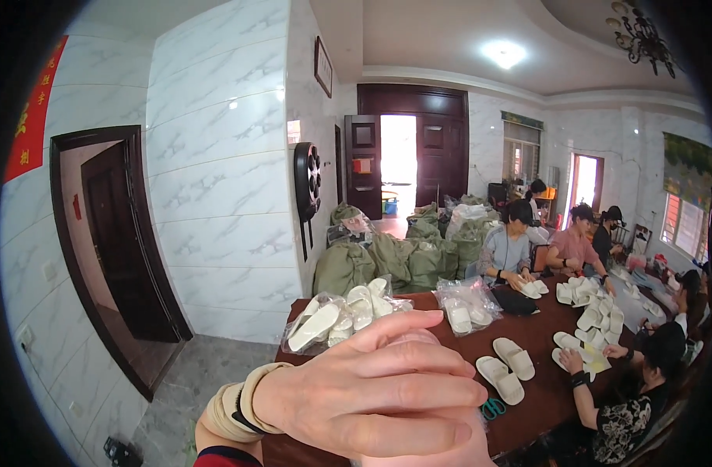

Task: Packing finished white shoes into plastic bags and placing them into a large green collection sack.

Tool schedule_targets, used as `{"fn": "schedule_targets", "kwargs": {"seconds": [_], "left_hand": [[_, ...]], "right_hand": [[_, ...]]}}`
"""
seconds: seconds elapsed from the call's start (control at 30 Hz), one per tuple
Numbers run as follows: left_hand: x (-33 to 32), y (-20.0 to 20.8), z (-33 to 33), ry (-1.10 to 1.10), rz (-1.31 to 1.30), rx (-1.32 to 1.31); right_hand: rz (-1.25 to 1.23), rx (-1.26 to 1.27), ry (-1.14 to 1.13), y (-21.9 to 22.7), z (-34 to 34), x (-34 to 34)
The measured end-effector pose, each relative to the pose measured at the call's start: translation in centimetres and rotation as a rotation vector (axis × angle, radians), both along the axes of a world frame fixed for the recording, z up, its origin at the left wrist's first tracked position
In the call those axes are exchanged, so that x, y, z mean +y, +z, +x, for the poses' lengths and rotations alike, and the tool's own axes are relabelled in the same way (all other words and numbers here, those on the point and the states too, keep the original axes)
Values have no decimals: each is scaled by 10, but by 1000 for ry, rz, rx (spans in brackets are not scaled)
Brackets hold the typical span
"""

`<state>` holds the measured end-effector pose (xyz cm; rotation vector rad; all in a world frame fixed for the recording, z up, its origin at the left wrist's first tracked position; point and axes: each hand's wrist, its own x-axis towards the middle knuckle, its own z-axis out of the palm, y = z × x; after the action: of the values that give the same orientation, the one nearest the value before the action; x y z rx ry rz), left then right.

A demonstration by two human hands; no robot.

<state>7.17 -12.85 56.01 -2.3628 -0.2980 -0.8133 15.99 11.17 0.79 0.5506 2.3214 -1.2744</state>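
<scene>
My left hand [371, 389] reaches in from the lower left with its back towards me. Beige bands and a dark strap circle its wrist. Its fingers fold over my right hand [474, 447], which lies beneath and is mostly covered; the right fingers are hidden. No other item shows in either hand. Behind them on a brown-covered table [434, 311] lie bagged cream slippers [317, 325] and another clear bag of slippers [463, 311]. A loose pair of cream slippers [501, 380] rests right of my hands, beside teal-handled scissors [492, 408].
Several people sit along the table; a nearby person [659, 350] at the right handles slippers, and another [515, 241] works across from them. More slippers [601, 315] lie between them. Bulging green sacks [344, 266] fill the floor behind. A marble-patterned wall [216, 179] stands left.
</scene>
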Motion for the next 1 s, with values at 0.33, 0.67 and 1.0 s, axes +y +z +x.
{"fn": "schedule_targets", "kwargs": {"seconds": [0.33, 0.67, 1.0], "left_hand": [[-22, 4, 40, 47, -150, -262], [-15, 17, 40, 25, -300, -295], [-15, 5, 35, 86, -292, -307]], "right_hand": [[368, 587, 131, -151, -14, 39], [809, 721, 695, -176, -17, 47], [-324, -116, -80, -86, -15, 21]]}}
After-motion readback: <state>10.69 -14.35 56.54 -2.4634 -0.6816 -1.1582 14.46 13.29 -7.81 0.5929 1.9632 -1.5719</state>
